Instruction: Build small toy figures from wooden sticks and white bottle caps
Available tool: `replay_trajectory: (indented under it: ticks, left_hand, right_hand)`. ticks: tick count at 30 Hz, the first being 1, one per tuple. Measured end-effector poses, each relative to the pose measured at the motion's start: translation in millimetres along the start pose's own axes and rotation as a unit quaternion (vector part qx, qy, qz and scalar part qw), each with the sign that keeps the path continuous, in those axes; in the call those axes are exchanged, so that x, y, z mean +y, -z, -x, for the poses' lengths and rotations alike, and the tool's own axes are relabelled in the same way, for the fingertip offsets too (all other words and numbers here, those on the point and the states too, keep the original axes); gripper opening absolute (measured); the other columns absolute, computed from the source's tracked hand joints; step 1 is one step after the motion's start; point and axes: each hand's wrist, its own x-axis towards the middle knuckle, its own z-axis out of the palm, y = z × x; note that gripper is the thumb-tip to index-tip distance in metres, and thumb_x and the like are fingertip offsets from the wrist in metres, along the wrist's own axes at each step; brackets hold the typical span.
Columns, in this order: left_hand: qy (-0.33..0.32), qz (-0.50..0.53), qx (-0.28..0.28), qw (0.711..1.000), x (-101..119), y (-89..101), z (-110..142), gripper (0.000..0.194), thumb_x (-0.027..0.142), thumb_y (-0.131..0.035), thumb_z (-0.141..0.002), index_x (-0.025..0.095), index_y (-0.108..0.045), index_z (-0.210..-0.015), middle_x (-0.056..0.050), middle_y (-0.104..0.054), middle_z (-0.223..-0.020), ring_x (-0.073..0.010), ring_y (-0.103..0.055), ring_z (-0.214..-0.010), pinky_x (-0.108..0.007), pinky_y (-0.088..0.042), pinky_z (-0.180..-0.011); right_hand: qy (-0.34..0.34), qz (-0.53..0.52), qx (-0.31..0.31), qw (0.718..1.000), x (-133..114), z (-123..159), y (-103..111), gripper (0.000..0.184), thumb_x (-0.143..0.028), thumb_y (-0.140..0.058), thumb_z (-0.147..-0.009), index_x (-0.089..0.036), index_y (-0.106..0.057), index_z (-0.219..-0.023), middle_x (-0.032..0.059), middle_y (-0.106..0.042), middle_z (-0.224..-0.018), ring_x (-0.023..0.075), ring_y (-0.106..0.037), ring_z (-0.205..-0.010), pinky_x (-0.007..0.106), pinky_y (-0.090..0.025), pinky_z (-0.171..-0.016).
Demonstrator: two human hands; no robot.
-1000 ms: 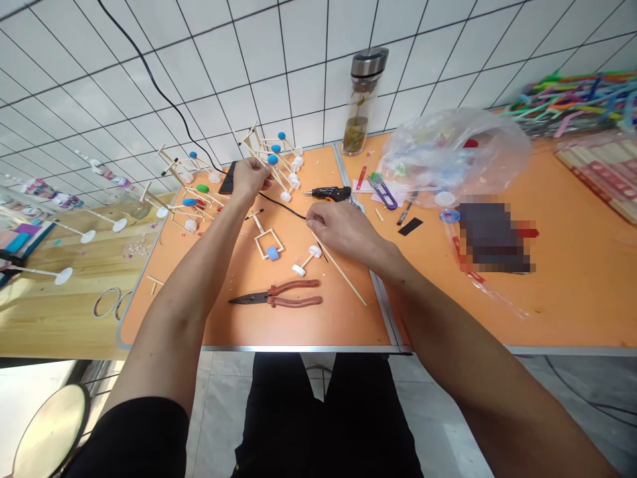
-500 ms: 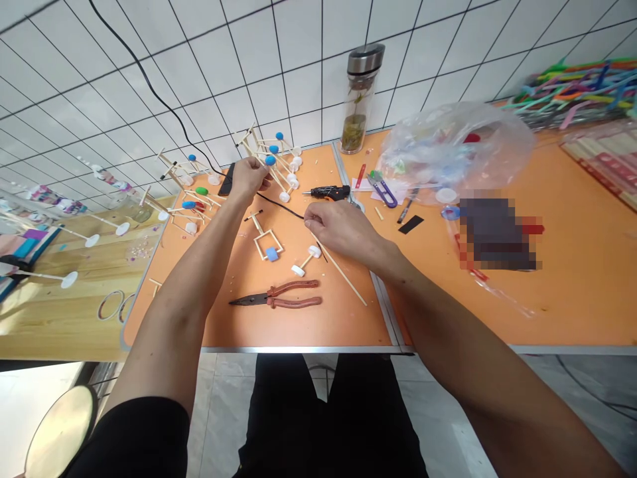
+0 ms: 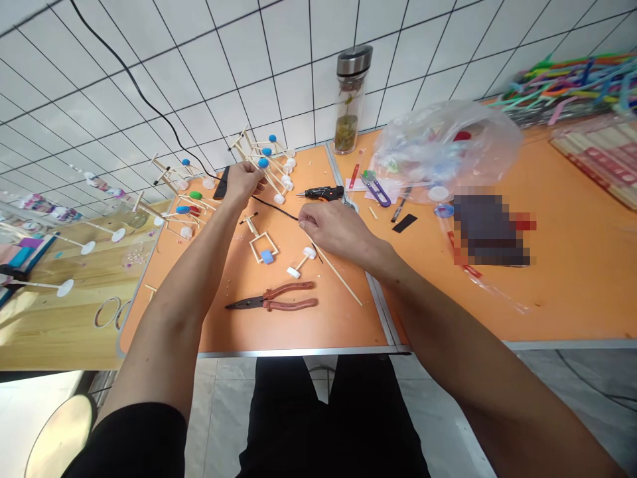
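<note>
My left hand point(image 3: 243, 182) is closed in a pinch beside small wooden-stick models with blue beads point(image 3: 263, 162); what is between its fingers is hidden. A black cord point(image 3: 275, 205) passes from under that hand to the fingertips of my right hand point(image 3: 321, 224). The right fingers are also pressed together, and I cannot make out their contents. From beneath them a thin wooden stick point(image 3: 341, 277) slants toward me across the table. Between my arms lie a square stick frame with a blue block point(image 3: 267, 257) and a stick axle with white wheels point(image 3: 301, 263).
Pliers with red-brown handles point(image 3: 291, 296) lie near the front edge. A glue gun point(image 3: 321, 193), purple snips point(image 3: 377, 188), a glass tea bottle point(image 3: 350, 99) and a plastic bag point(image 3: 442, 149) stand or lie beyond my hands. More stick models point(image 3: 183, 209) sit at the left.
The whole view has shifted slightly, moving things a little to the left in the picture. Both hands keep their pose and place on the table.
</note>
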Motion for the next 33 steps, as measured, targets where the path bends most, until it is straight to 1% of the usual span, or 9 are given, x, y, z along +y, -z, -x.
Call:
replay_trajectory:
  ticks: [4, 7, 11, 14, 19, 25, 30, 33]
  left_hand:
    - [0.008, 0.002, 0.006, 1.0, 0.9, -0.1, -0.6, 0.029, 0.017, -0.081, -0.086, 0.023, -0.057, -0.071, -0.005, -0.074, -0.064, -0.0147, -0.065, -0.052, -0.023, -0.048, -0.051]
    - [0.011, 0.009, 0.007, 1.0, 1.0, -0.2, -0.3, 0.032, 0.022, -0.087, -0.085, 0.023, -0.058, -0.071, -0.005, -0.073, -0.063, -0.0153, -0.065, -0.051, -0.024, -0.048, -0.051]
    - [0.007, 0.018, 0.004, 1.0, -1.7, -0.3, -0.6, 0.036, 0.029, -0.09, -0.085, 0.023, -0.059, -0.069, -0.006, -0.074, -0.065, -0.0151, -0.065, -0.051, -0.025, -0.048, -0.051]
    - [0.004, 0.016, 0.0, 1.0, -3.3, -0.4, -0.7, 0.035, 0.03, -0.088, -0.087, 0.022, -0.06, -0.067, -0.007, -0.075, -0.067, -0.0149, -0.065, -0.053, -0.025, -0.047, -0.051]
    - [0.003, 0.011, -0.004, 1.0, -3.0, -1.5, 0.1, 0.032, 0.024, -0.081, -0.088, 0.023, -0.06, -0.065, -0.006, -0.074, -0.066, -0.0153, -0.065, -0.053, -0.026, -0.047, -0.05]
    - [0.004, 0.004, 0.002, 1.0, -1.2, -3.4, 1.1, 0.034, 0.021, -0.079, -0.09, 0.022, -0.058, -0.063, -0.007, -0.073, -0.066, -0.0159, -0.065, -0.053, -0.027, -0.048, -0.05]
    - [0.016, -0.006, -0.004, 1.0, 3.3, -2.4, 4.3, 0.033, 0.023, -0.079, -0.092, 0.021, -0.058, -0.066, -0.005, -0.074, -0.068, -0.0139, -0.065, -0.053, -0.024, -0.047, -0.051]
    - [0.019, -0.01, -0.003, 1.0, 5.4, -2.2, 6.3, 0.032, 0.02, -0.076, -0.093, 0.021, -0.059, -0.067, -0.005, -0.074, -0.069, -0.0126, -0.065, -0.052, -0.023, -0.047, -0.051]
  right_hand:
    - [0.002, -0.002, 0.002, 1.0, 1.7, -0.1, -1.0, 0.028, -0.017, -0.051, -0.105, -0.021, -0.077, -0.094, 0.0099, -0.079, -0.096, 0.0224, -0.06, -0.079, 0.036, -0.026, -0.068]
    - [0.004, -0.001, 0.002, 1.0, 1.0, 0.1, -0.7, 0.029, -0.016, -0.051, -0.104, -0.021, -0.078, -0.094, 0.0103, -0.08, -0.097, 0.0224, -0.06, -0.079, 0.036, -0.026, -0.068]
    - [-0.003, 0.003, -0.002, 1.0, -1.2, 0.6, 0.2, 0.027, -0.015, -0.052, -0.104, -0.02, -0.074, -0.089, 0.0104, -0.078, -0.093, 0.0219, -0.059, -0.077, 0.036, -0.025, -0.067]
    - [-0.005, 0.005, -0.004, 1.0, -1.9, 1.0, 0.7, 0.026, -0.016, -0.052, -0.105, -0.02, -0.071, -0.088, 0.0104, -0.077, -0.092, 0.0218, -0.059, -0.078, 0.036, -0.025, -0.067]
    - [-0.003, 0.004, -0.006, 1.0, -2.5, 1.2, 1.5, 0.025, -0.015, -0.052, -0.104, -0.021, -0.067, -0.084, 0.0095, -0.077, -0.091, 0.0203, -0.056, -0.074, 0.036, -0.023, -0.066]
    - [-0.007, 0.002, -0.007, 1.0, -3.3, 0.6, 2.0, 0.026, -0.016, -0.052, -0.104, -0.02, -0.069, -0.086, 0.0092, -0.075, -0.089, 0.0202, -0.055, -0.074, 0.036, -0.024, -0.067]
    - [-0.008, 0.009, -0.012, 1.0, -4.3, 0.4, 3.0, 0.026, -0.015, -0.051, -0.104, -0.02, -0.07, -0.087, 0.0089, -0.075, -0.089, 0.0198, -0.054, -0.074, 0.036, -0.024, -0.067]
    - [-0.005, 0.009, -0.011, 1.0, -4.4, 0.5, 3.4, 0.025, -0.015, -0.051, -0.104, -0.02, -0.069, -0.087, 0.0085, -0.075, -0.089, 0.0194, -0.053, -0.073, 0.036, -0.023, -0.067]
